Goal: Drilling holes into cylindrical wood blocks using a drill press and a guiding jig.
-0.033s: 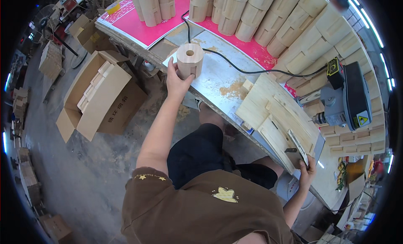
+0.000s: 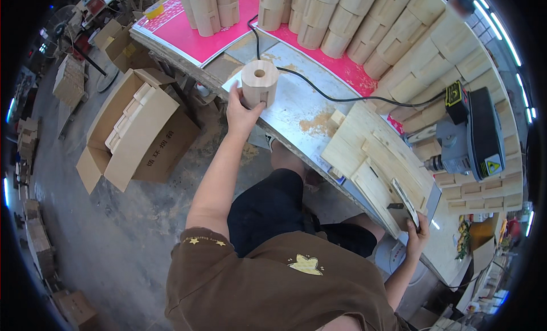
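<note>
My left hand [image 2: 243, 113] grips the side of a pale wooden cylinder [image 2: 260, 93], which stands upright at the near edge of the workbench. A round hole shows in the middle of its top, and a notch is cut low in its side. Off to the right, the fingers of my right hand [image 2: 417, 235] are closed around the near end of a narrow pale strip with a dark edge [image 2: 404, 201]. This strip lies over a wooden board fixture [image 2: 370, 160], beside a short dark metal piece [image 2: 394, 206]. A drill press [image 2: 458, 151] stands past the fixture.
Stacked wooden cylinders [image 2: 342, 32] line the bench's far side on pink sheeting [image 2: 228, 41]. A black cable [image 2: 336, 97] crosses the bench to the drill press. Sawdust [image 2: 316, 125] lies between cylinder and fixture. An open cardboard box [image 2: 162, 140] holding wooden pieces stands on the left floor.
</note>
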Motion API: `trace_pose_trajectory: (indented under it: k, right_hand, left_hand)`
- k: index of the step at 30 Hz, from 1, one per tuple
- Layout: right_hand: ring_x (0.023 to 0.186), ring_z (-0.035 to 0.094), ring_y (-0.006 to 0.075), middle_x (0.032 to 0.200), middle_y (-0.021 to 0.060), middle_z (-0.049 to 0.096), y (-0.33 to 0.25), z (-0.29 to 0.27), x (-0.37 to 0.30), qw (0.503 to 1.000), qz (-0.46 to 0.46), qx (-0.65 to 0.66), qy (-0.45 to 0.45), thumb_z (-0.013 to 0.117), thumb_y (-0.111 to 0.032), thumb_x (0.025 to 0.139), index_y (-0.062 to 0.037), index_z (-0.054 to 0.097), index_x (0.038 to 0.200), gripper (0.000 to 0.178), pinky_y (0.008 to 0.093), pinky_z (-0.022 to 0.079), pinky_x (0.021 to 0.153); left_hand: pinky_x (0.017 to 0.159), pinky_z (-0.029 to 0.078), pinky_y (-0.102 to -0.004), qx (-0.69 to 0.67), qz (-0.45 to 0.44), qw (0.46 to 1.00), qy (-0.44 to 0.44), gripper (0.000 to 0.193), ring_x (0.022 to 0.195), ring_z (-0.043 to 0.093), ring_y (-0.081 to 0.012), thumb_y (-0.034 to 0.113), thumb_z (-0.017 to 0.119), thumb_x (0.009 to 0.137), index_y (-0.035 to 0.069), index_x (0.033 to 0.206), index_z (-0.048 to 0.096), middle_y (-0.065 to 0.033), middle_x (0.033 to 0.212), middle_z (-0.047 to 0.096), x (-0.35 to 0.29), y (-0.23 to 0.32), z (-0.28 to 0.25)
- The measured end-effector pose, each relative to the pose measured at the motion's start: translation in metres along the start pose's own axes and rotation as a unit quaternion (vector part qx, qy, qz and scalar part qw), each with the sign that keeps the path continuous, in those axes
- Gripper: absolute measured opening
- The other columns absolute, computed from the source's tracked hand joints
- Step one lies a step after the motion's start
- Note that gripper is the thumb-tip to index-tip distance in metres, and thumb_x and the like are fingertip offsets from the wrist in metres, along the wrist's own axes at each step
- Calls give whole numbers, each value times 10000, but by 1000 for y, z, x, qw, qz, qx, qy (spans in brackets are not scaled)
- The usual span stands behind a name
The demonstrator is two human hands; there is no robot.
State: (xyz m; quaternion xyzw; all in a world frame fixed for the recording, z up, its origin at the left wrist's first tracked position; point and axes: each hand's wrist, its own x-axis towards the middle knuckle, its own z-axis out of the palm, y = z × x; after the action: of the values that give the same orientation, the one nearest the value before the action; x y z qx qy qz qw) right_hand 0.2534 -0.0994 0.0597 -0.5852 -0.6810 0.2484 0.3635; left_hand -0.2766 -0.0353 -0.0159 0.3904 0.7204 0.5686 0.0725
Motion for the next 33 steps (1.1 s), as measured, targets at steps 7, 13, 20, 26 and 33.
trace_pose_trajectory:
  k: [7, 13, 20, 26, 33]
  right_hand:
    - [889, 505, 154, 928, 53, 548, 12, -6, -11, 999, 15, 31, 20, 625, 5, 734, 5, 607, 992, 259, 258, 397, 792]
    - [854, 491, 138, 904, 41, 533, -2, -8, -13, 996, 65, 62, 28, 641, -9, 734, 4, 608, 989, 257, 241, 384, 760]
    - [840, 480, 138, 875, 36, 528, -10, -5, -11, 993, 108, 45, 16, 666, -67, 730, 21, 607, 965, 258, 244, 372, 755]
    - [834, 480, 139, 880, 34, 533, -21, -1, -14, 987, 144, 49, 52, 693, -114, 730, 20, 609, 964, 282, 247, 371, 765]
    - [827, 480, 137, 873, 25, 527, -24, -1, -16, 985, 166, 24, 47, 704, -154, 733, 17, 609, 972, 309, 250, 372, 762]
  left_hand:
    - [830, 486, -333, -60, -19, 997, -33, 690, 953, 604, -225, 181, 826, 576, -19, 1164, 527, -149, 1049, 596, 42, -8, -23]
    - [795, 500, -310, -115, 28, 991, 62, 685, 918, 619, -218, 142, 813, 642, -53, 1209, 483, -162, 1025, 625, 172, 43, -69]
    - [753, 496, -315, -69, 137, 979, 132, 542, 863, 640, -196, 205, 814, 621, -40, 1058, 608, -133, 1003, 664, 352, 27, -83]
    - [739, 498, -296, 45, 84, 982, 161, 545, 824, 638, -196, 250, 826, 601, -39, 1016, 622, -132, 932, 667, 414, 19, -66]
    - [826, 486, -354, 160, 38, 975, 147, 645, 921, 641, -294, 360, 812, 573, -37, 1043, 617, -188, 993, 660, 412, 14, -58]
